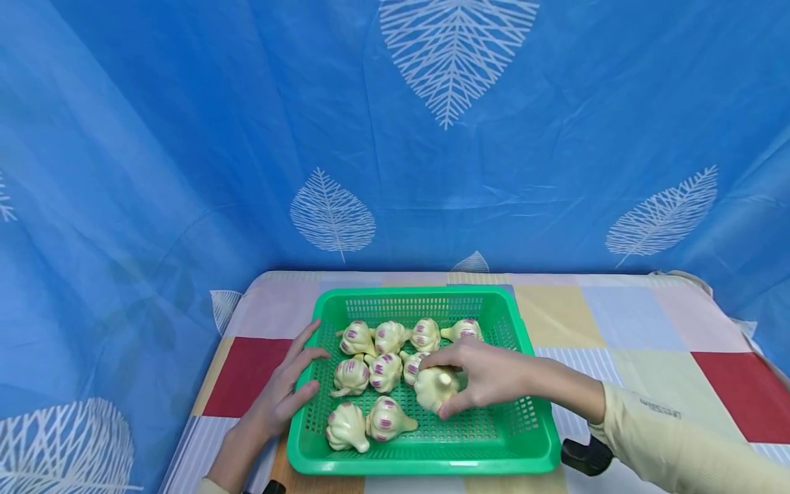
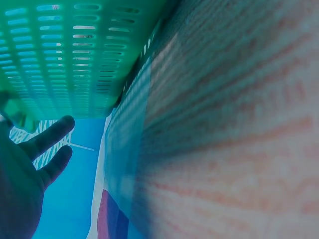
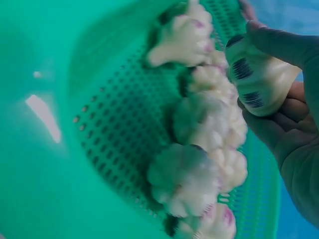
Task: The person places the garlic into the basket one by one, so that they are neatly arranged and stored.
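A green plastic basket [image 1: 426, 468] with slotted walls stands on the table, holding several white garlic bulbs with purple marks, such as one garlic bulb [image 1: 387, 418] near the front. My right hand [image 1: 487, 374] reaches in over the basket's right side and grips a garlic bulb [image 1: 435, 387] between thumb and fingers. In the right wrist view this bulb [image 3: 259, 74] shows dark stripe marks, held above the others. My left hand [image 1: 285, 384] lies along the basket's left rim with fingers spread. Its fingers [image 2: 50, 139] extend beside the slotted wall in the left wrist view.
A patchwork-patterned cloth [image 1: 642, 322] covers the table. Blue curtains [image 1: 555, 137] with white leaf prints hang behind and at the left. A wood-coloured patch [image 1: 327, 480] shows at the basket's front left. Black wrist straps [image 1: 586, 456] sit at the sleeves.
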Available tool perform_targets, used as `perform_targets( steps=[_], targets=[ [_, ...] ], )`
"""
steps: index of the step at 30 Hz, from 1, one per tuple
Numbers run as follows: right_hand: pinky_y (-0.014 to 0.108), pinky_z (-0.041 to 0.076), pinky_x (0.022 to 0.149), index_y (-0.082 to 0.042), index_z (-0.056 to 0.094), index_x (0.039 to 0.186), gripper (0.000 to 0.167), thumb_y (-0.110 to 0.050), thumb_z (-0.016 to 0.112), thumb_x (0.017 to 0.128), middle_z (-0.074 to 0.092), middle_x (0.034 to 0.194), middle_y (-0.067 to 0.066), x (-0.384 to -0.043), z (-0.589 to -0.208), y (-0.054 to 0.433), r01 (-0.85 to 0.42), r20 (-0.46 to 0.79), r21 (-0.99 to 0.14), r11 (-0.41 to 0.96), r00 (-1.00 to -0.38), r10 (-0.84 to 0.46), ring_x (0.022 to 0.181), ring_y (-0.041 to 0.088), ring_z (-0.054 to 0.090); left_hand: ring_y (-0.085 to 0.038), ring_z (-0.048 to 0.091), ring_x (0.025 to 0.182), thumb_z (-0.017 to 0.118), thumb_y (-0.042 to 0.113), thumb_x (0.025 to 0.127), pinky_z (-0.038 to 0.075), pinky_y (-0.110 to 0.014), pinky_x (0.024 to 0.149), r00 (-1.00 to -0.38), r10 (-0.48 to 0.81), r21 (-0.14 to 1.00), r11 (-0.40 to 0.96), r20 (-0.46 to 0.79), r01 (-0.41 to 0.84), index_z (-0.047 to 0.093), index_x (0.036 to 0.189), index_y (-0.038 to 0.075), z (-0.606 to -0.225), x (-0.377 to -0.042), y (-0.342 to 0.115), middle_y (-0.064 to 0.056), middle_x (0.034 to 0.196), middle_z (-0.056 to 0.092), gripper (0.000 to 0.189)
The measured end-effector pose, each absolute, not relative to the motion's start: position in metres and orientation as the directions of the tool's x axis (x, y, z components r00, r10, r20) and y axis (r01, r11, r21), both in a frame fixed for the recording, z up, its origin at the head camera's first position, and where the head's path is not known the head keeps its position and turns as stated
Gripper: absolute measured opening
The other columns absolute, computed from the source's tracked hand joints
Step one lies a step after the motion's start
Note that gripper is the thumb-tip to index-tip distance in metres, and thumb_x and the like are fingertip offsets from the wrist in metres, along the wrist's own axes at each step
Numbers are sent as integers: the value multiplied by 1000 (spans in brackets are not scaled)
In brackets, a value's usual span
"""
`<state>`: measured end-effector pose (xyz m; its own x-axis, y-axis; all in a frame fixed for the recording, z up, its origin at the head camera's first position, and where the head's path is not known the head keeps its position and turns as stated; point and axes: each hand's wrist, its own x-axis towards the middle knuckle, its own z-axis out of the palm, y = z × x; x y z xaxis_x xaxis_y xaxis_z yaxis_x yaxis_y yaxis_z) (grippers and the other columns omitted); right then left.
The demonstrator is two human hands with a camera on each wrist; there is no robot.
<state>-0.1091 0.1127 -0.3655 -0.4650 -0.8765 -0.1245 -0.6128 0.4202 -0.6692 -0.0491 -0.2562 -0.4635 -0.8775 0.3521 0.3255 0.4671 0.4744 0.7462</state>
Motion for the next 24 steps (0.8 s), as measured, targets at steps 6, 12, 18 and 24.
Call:
perform_targets(
  steps=[6,12,18,24],
  targets=[
    [25,51,88,-12,63,134,57,-39,80,86,66,125,-8,-111,-377,100,-673,-122,-670,313,-317,-941,108,3,61,-29,24,146,53,17,88,47,-53,99,-879,348,748,474,325,464,59,126,10,-464,-49,-257,-7,166,18,39],
    [16,48,80,-12,64,127,50,-35,81,85,65,115,-13,-113,-389,90,-725,-167,-635,266,-207,-964,94,-5,57,-29,24,146,52,18,88,46,-52,101,-878,348,746,475,328,467,59,126,10,-466,-49,-258,-7,166,18,39],
    [11,46,77,-11,65,124,50,-35,82,84,65,109,-13,-110,-397,81,-769,-198,-590,244,-154,-968,89,-7,56,-30,24,147,51,19,90,44,-56,101,-871,352,738,473,343,482,59,126,10,-467,-49,-257,-10,166,19,38],
    [9,44,78,-10,65,121,51,-33,85,81,66,105,-12,-109,-399,71,-804,-215,-551,223,-122,-969,90,-6,56,-29,24,147,51,19,90,43,-57,101,-868,352,735,472,349,487,59,125,9,-467,-49,-256,-10,165,19,38]
  ],
)
